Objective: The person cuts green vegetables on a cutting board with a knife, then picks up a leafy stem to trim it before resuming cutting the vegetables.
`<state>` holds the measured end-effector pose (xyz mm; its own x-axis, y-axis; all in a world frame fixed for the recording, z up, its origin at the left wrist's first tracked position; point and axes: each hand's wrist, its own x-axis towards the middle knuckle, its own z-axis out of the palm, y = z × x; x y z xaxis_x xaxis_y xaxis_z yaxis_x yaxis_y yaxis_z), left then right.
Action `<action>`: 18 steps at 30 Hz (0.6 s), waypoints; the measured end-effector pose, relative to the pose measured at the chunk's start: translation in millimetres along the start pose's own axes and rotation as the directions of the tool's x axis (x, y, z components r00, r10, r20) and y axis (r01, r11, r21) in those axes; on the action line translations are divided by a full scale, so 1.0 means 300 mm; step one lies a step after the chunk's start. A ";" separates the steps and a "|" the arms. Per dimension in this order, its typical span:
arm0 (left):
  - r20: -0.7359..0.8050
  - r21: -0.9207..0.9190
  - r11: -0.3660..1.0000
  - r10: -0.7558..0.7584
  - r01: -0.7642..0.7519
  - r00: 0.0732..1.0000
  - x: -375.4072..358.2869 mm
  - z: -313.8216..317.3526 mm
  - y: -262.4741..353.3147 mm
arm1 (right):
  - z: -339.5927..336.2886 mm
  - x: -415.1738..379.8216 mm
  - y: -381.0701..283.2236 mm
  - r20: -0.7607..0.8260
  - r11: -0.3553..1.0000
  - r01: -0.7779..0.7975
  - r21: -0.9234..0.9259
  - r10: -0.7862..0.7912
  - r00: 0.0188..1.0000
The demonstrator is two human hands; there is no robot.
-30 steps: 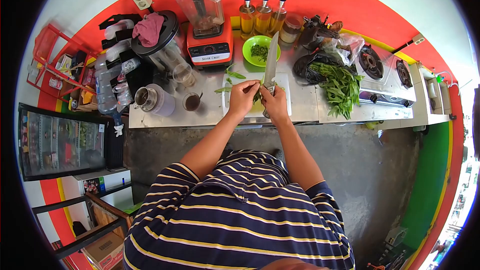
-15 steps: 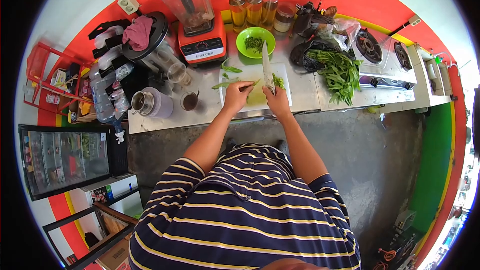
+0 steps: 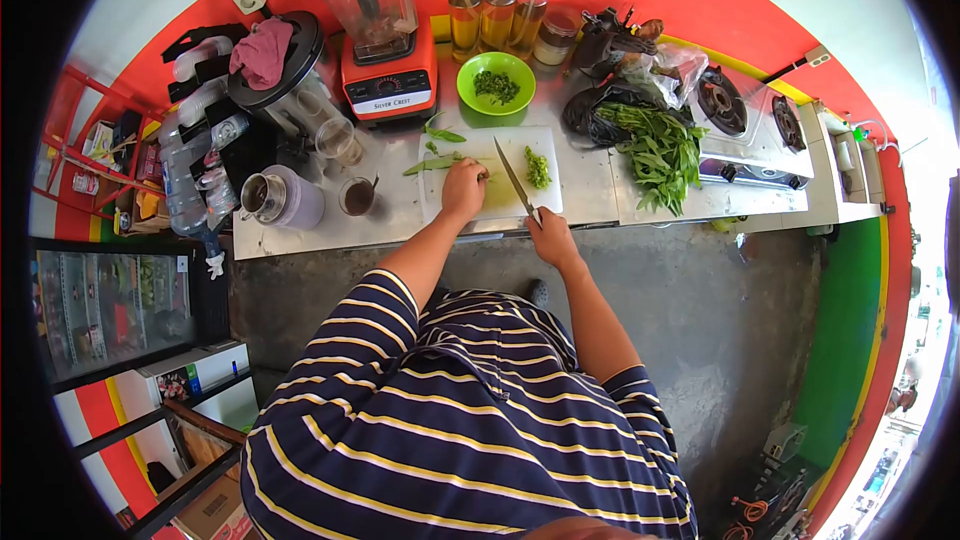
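My right hand (image 3: 552, 238) is closed around the handle of a kitchen knife (image 3: 513, 175) at the front edge of the white cutting board (image 3: 490, 145). The blade slants up and left over the board. Left of it, my left hand (image 3: 464, 190) rests on the board with fingers curled together; what they hold, if anything, is hidden. A long green leaf (image 3: 430, 164) lies against that hand, with another leaf (image 3: 443, 133) behind it. Chopped green pieces (image 3: 538, 168) form a small pile right of the blade. Behind the board, a green bowl (image 3: 497, 108) holds dark chopped greens (image 3: 496, 87).
Leafy greens (image 3: 660, 150) lie right of the board, near a gas stove (image 3: 755, 125). On the left are a glass of dark liquid (image 3: 357, 197), a lilac container (image 3: 290, 198) and a red blender (image 3: 388, 80). Pump bottles (image 3: 498, 18) stand behind the bowl.
My right hand has drawn the knife back toward the counter's front edge, and its blade has swung left, uncovering the chopped pile. My left hand remains over the board. The whole view has shifted slightly.
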<state>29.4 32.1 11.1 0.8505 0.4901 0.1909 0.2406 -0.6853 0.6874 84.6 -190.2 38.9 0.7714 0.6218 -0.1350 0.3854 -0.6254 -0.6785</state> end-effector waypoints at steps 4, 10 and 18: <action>-0.038 0.065 0.997 0.038 -0.036 0.999 0.012 0.000 0.000 | -0.013 -0.010 0.000 0.053 0.997 -0.073 0.009 0.073 0.996; 0.069 0.132 0.989 0.057 -0.066 0.996 -0.034 0.021 0.056 | -0.042 -0.024 -0.022 0.036 0.977 -0.089 -0.195 0.098 0.995; 0.111 0.119 0.983 0.127 -0.140 0.986 -0.051 0.013 0.072 | -0.062 0.004 -0.053 0.054 0.958 -0.059 -0.280 0.077 0.996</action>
<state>23.4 7.8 20.4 0.9206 0.3368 0.1976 0.1737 -0.8064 0.5654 88.8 -188.2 62.9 0.7703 0.5966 -0.2253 0.4660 -0.7678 -0.4398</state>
